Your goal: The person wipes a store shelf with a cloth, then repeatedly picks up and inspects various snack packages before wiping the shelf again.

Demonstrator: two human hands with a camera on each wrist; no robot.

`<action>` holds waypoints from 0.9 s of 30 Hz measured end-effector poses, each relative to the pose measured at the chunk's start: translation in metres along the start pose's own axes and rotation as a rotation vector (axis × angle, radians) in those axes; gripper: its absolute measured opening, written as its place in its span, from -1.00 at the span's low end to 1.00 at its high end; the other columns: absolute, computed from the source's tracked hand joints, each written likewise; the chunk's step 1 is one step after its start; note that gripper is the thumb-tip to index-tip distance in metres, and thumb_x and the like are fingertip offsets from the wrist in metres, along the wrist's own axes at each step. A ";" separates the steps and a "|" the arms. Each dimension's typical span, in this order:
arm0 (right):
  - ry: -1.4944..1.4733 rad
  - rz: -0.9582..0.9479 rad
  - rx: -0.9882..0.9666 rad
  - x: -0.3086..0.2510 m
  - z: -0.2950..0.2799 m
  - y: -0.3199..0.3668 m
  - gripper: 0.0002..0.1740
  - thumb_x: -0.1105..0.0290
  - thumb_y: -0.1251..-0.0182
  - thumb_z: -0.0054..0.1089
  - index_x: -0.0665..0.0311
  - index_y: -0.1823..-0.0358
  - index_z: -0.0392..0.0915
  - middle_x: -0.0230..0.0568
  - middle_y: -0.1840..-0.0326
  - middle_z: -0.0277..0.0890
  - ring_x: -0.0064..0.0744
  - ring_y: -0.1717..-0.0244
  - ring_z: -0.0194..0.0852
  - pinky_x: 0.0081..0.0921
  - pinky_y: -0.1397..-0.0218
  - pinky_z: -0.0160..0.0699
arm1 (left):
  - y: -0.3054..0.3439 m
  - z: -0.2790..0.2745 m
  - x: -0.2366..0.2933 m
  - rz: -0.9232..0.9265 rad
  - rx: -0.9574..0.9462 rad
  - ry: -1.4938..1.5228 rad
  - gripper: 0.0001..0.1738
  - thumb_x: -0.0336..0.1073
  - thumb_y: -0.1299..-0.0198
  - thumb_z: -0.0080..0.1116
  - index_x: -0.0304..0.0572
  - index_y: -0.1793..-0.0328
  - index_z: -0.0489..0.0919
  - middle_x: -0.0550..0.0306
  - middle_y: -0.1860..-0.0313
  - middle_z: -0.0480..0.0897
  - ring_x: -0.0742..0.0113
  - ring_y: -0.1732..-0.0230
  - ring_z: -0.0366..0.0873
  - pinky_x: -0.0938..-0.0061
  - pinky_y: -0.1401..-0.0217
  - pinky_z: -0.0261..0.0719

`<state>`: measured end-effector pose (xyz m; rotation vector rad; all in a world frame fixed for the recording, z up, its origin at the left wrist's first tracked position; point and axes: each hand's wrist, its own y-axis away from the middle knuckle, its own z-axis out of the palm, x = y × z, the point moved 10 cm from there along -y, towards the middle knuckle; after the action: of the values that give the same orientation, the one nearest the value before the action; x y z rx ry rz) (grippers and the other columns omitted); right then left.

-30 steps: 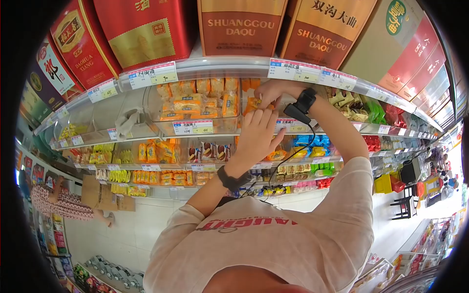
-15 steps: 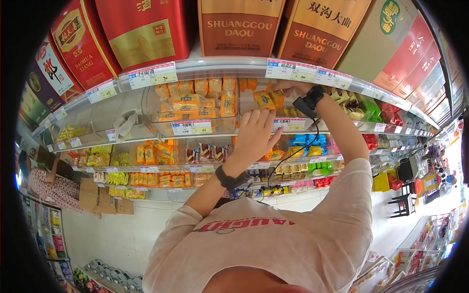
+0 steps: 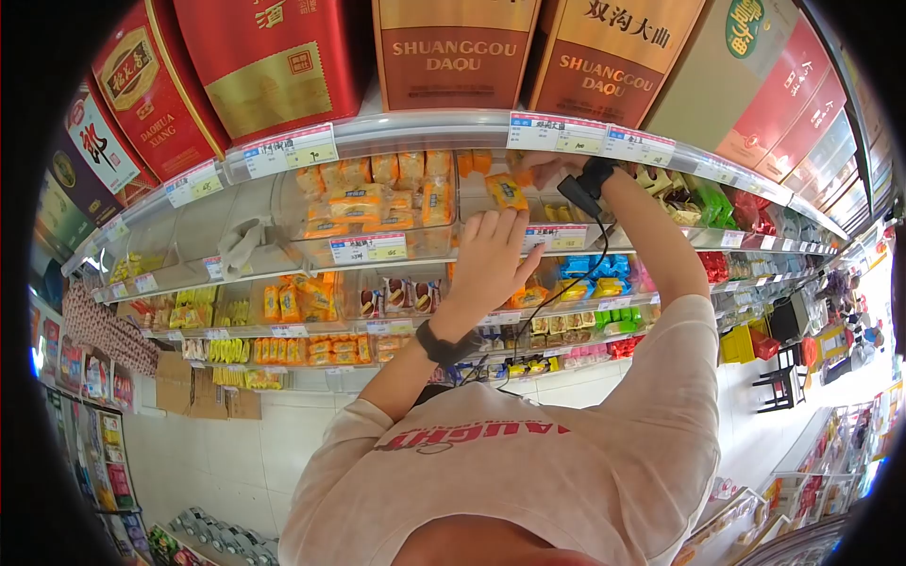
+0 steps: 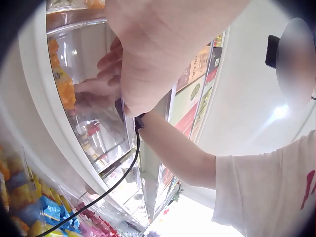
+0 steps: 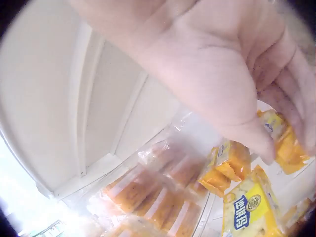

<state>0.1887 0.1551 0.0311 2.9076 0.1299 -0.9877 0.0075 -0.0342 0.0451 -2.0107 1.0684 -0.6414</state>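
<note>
My right hand (image 3: 549, 170) is inside a clear bin on the upper snack shelf. In the right wrist view its thumb and fingers pinch an orange-and-yellow snack packet (image 5: 291, 153), partly hidden by the thumb. A similar snack packet with a blue label (image 5: 252, 210) leans just below, and more stand behind the thumb. My left hand (image 3: 489, 264) rests at the bin's front rim, fingers together and thumb spread over the price label (image 3: 557, 238). The left wrist view shows it against the clear plastic wall (image 4: 74, 39), with the right hand behind.
Left of this bin stands another full of orange-wrapped snacks (image 3: 359, 201). Large liquor boxes (image 3: 453, 61) fill the shelf above, behind a rail with price labels. A black cable (image 3: 566, 292) hangs from the right wrist camera. Lower shelves hold several colourful packets (image 3: 302, 297).
My right hand has drawn back from the blue-labelled packet, which now leans apart in the bin. The left hand keeps its place at the rim. A person at far left has shifted.
</note>
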 end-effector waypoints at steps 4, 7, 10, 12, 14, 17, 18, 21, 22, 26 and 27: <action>-0.262 -0.140 0.167 -0.010 -0.021 -0.001 -0.15 -0.34 -0.03 0.50 0.48 0.15 0.72 -0.11 0.33 0.73 -0.35 0.42 0.76 -0.52 0.33 0.80 | 0.001 0.001 -0.002 0.003 0.013 0.001 -0.43 -0.03 -0.34 0.29 -0.43 -0.20 0.58 -0.02 0.00 0.56 0.06 -0.03 0.45 0.18 -0.18 0.38; -0.185 -0.104 0.107 -0.020 -0.016 0.002 -0.14 -0.33 -0.02 0.51 0.48 0.14 0.72 -0.09 0.29 0.75 -0.34 0.40 0.77 -0.52 0.31 0.81 | 0.002 0.003 -0.002 -0.007 0.005 0.006 -0.45 -0.06 -0.32 0.32 -0.40 -0.22 0.56 -0.04 -0.04 0.57 0.04 -0.02 0.44 0.15 -0.18 0.36; 0.160 0.128 -0.289 -0.023 0.034 0.008 -0.28 -0.25 -0.16 0.46 0.44 0.34 0.68 -0.21 0.48 0.65 -0.39 0.47 0.74 -0.58 0.35 0.75 | 0.001 0.004 -0.002 -0.021 -0.017 0.012 -0.45 -0.07 -0.32 0.34 -0.39 -0.22 0.55 -0.04 -0.05 0.57 0.02 -0.01 0.44 0.14 -0.18 0.35; 0.392 0.196 -0.499 -0.031 0.053 0.018 -0.37 -0.13 -0.22 0.45 0.44 0.42 0.66 -0.26 0.54 0.60 -0.41 0.48 0.74 -0.59 0.36 0.73 | 0.001 0.004 -0.002 -0.023 -0.019 0.010 -0.45 -0.07 -0.32 0.33 -0.38 -0.23 0.55 -0.04 -0.05 0.57 0.03 -0.01 0.44 0.14 -0.18 0.35; 0.465 0.146 -0.524 -0.031 0.059 0.020 -0.43 -0.04 -0.19 0.48 0.45 0.40 0.66 -0.27 0.53 0.59 -0.41 0.47 0.75 -0.56 0.36 0.72 | 0.001 0.004 -0.002 -0.019 -0.007 0.006 -0.45 -0.07 -0.32 0.33 -0.38 -0.23 0.55 -0.03 -0.05 0.57 0.03 -0.02 0.44 0.14 -0.18 0.35; 0.567 0.202 -0.558 -0.025 0.051 0.032 -0.49 0.03 -0.10 0.53 0.43 0.33 0.67 -0.23 0.49 0.62 -0.40 0.48 0.72 -0.54 0.39 0.70 | 0.001 0.003 -0.003 -0.021 0.002 0.025 -0.45 -0.07 -0.32 0.33 -0.39 -0.23 0.55 -0.03 -0.05 0.57 0.04 -0.02 0.44 0.14 -0.18 0.35; 0.630 0.242 -0.582 -0.025 0.044 0.038 -0.50 0.06 -0.06 0.55 0.42 0.29 0.68 -0.20 0.46 0.64 -0.40 0.48 0.71 -0.53 0.40 0.69 | 0.001 0.003 -0.003 -0.022 0.000 0.027 -0.44 -0.07 -0.32 0.32 -0.39 -0.24 0.55 -0.03 -0.04 0.57 0.04 -0.02 0.44 0.14 -0.18 0.35; 0.592 0.237 -0.480 -0.012 0.026 0.032 -0.50 0.14 0.04 0.62 0.39 0.18 0.70 -0.15 0.42 0.68 -0.38 0.51 0.69 -0.50 0.39 0.72 | 0.000 0.004 -0.004 -0.028 0.000 0.026 -0.44 -0.07 -0.33 0.32 -0.40 -0.24 0.55 -0.02 -0.04 0.57 0.03 -0.03 0.44 0.14 -0.20 0.35; 0.511 0.216 -0.388 -0.004 0.020 0.027 -0.51 0.16 0.05 0.64 0.37 0.20 0.71 -0.18 0.42 0.66 -0.41 0.52 0.63 -0.50 0.41 0.66 | 0.002 0.005 -0.004 -0.029 0.000 0.022 -0.44 -0.07 -0.33 0.32 -0.40 -0.25 0.55 -0.02 -0.04 0.57 0.03 -0.03 0.44 0.14 -0.20 0.36; 0.116 0.102 -0.034 0.015 -0.006 0.015 -0.58 0.19 0.09 0.69 0.28 0.31 0.70 -0.39 0.45 0.54 -0.57 0.53 0.37 -0.54 0.53 0.34 | 0.002 0.005 -0.003 -0.038 -0.010 0.040 -0.44 -0.07 -0.33 0.32 -0.39 -0.25 0.56 -0.03 -0.04 0.57 0.03 -0.04 0.44 0.13 -0.23 0.36; 0.021 0.065 -0.013 0.012 -0.006 0.014 -0.56 0.18 0.09 0.70 0.27 0.28 0.70 -0.40 0.43 0.54 -0.59 0.51 0.38 -0.56 0.52 0.34 | 0.002 0.005 -0.002 -0.035 -0.006 0.039 -0.45 -0.07 -0.33 0.32 -0.39 -0.24 0.56 -0.03 -0.04 0.57 0.03 -0.04 0.45 0.13 -0.23 0.36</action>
<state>0.2033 0.1424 0.0291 2.8914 0.0431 -0.9425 0.0088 -0.0317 0.0403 -2.0332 1.0615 -0.6988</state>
